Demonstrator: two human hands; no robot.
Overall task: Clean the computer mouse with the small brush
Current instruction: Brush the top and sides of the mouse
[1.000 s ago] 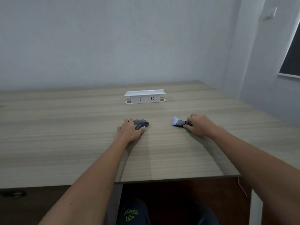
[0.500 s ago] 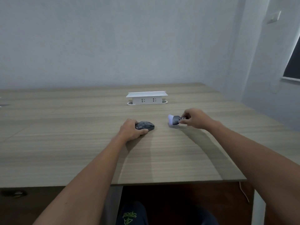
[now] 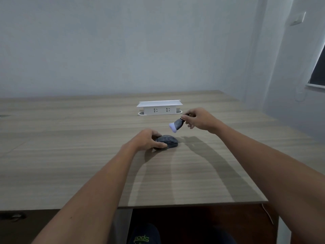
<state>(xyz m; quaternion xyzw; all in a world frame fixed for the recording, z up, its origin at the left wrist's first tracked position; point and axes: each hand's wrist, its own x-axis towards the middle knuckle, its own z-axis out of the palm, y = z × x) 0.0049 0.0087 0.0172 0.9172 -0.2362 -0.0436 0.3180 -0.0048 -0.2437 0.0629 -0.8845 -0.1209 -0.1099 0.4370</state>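
**Brush held above the desk, mouse gripped below**

We saw a dark grey computer mouse (image 3: 167,141) lying flat on the wooden desk (image 3: 70,155), a little in front of the desk's middle. The left hand (image 3: 145,140) was wrapped around its near and left side, thumb along the front edge and fingers curled over the back, so that only the right half of the mouse's shell showed. The mouse touched the desk; we could not tell how firmly the hand pressed it.

The right hand (image 3: 198,119) hung in the air above the desk, up and to the right of the mouse and clear of it. Its thumb and first fingers were pinched on the narrow end of the small brush (image 3: 176,125), with the other fingers folded loosely beneath. The brush had a dark body that widened toward a pale, whitish-lilac tip, and it was tilted so that the tip pointed down and left, toward the mouse. The tip stood near the mouse's far right end but did not touch it; a strip of bare desk showed between them.

Behind both hands, a white socket box (image 3: 159,108) with two outlets on its front face sat on the desk, just beyond the brush hand. Both forearms were bare and cast soft shadows across the wood grain
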